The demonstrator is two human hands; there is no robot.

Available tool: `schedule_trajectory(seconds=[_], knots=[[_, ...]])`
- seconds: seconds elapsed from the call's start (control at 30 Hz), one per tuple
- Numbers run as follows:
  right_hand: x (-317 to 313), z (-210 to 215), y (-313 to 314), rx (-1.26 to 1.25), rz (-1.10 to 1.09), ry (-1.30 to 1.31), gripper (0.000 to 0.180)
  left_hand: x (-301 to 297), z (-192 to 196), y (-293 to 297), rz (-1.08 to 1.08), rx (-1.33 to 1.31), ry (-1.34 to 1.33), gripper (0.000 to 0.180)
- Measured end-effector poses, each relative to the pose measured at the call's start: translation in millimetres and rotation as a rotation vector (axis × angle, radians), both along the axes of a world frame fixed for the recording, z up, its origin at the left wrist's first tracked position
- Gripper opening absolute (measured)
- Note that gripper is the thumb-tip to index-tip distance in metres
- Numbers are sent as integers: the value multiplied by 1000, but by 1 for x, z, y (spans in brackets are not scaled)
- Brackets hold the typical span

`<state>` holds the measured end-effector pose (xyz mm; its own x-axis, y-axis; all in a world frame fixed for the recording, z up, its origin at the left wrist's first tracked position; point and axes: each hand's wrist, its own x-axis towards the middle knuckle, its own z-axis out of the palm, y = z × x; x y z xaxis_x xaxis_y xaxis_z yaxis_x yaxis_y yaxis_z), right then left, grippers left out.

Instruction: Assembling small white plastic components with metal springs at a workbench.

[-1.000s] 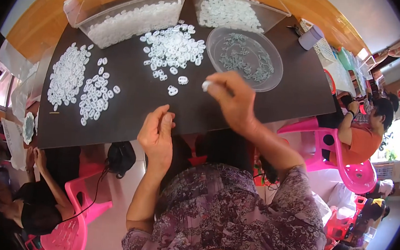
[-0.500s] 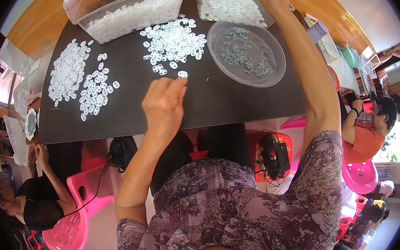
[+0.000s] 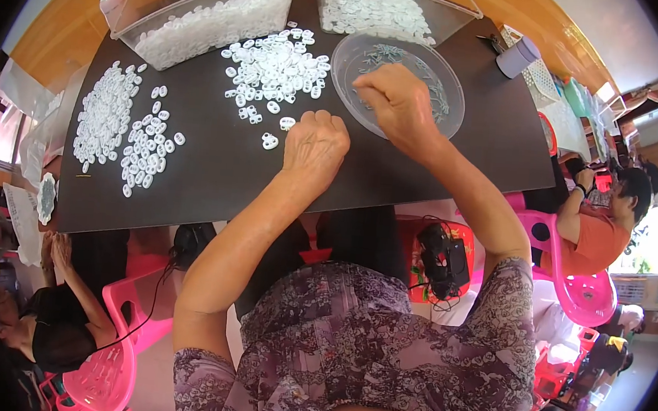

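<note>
My left hand (image 3: 317, 144) is closed near the middle of the dark table, knuckles up; whatever is inside it is hidden. Just left of its fingers lie a white oval plastic piece (image 3: 287, 123) and another small white piece (image 3: 270, 141). My right hand (image 3: 402, 107) is over the near part of a clear round tray (image 3: 454, 126), its fingers curled together, and I cannot make out anything in them. Small grey-green screw-like pieces (image 3: 385, 54) are spread in that tray. A heap of white plastic pieces (image 3: 274, 66) lies beyond my left hand.
Two clear bins, a left one (image 3: 219, 27) and a right one (image 3: 375, 8), hold white pieces at the back. More white ovals (image 3: 104, 118) are heaped at the table's left. A lilac-lidded container (image 3: 518, 56) stands far right. Other people sit on both sides, near pink chairs (image 3: 589, 292).
My right hand has come back from the far right bin to the round tray. My left hand has shifted right, and a white piece now lies on the table beside it.
</note>
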<state>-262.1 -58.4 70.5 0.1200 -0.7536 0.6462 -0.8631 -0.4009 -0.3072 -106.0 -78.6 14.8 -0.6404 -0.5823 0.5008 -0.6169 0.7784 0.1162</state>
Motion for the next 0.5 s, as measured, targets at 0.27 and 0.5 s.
schedule_trajectory(seconds=[0.27,0.5], knots=[[5,-20,21,-51,150,110,15,30,4,10,-2,63,103,6],[27,-21,8,-72,169,536,14,67,4,27,4,159,363,5]])
